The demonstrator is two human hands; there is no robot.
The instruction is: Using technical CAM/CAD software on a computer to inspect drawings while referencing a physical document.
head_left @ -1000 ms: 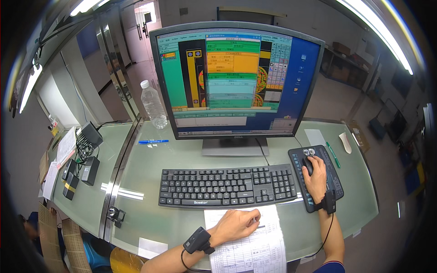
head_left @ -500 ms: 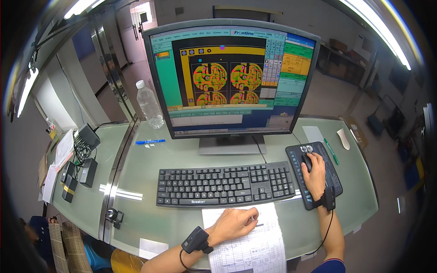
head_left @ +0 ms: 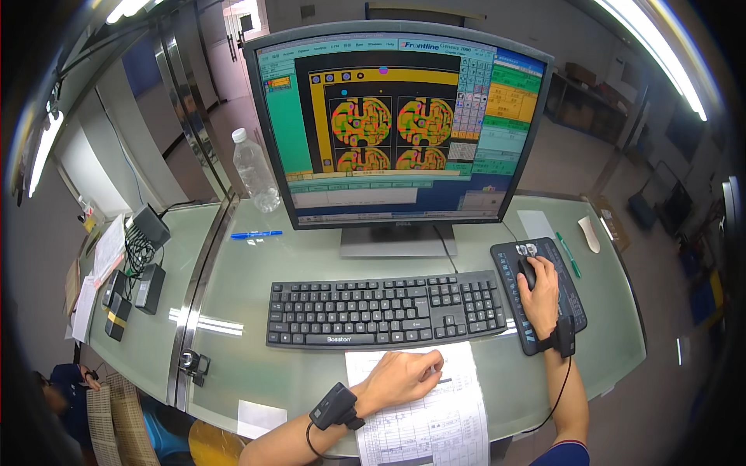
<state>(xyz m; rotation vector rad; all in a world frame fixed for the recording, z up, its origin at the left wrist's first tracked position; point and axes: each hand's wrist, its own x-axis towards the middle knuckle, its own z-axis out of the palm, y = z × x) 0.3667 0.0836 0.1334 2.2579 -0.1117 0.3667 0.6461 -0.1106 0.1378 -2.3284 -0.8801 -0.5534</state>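
This looks like an office, or an office-like workroom for technical design. A large monitor [head_left: 509, 182] shows round, maze-like coloured patterns resembling circuit layouts, flanked by tool panels. It stands on a pale green, glossy desktop [head_left: 233, 272] with a black keyboard [head_left: 386, 311], a mouse [head_left: 528, 272], a printed sheet [head_left: 420, 431] ruled like a form, and a blue pen [head_left: 256, 234] and a green pen [head_left: 569, 255]. Black boxes [head_left: 149, 289], tangled cables [head_left: 142, 250] and loose papers [head_left: 110, 242] crowd the left-hand surface. Fluorescent tubes [head_left: 653, 50] light the room, and another person [head_left: 68, 392] is at lower left.
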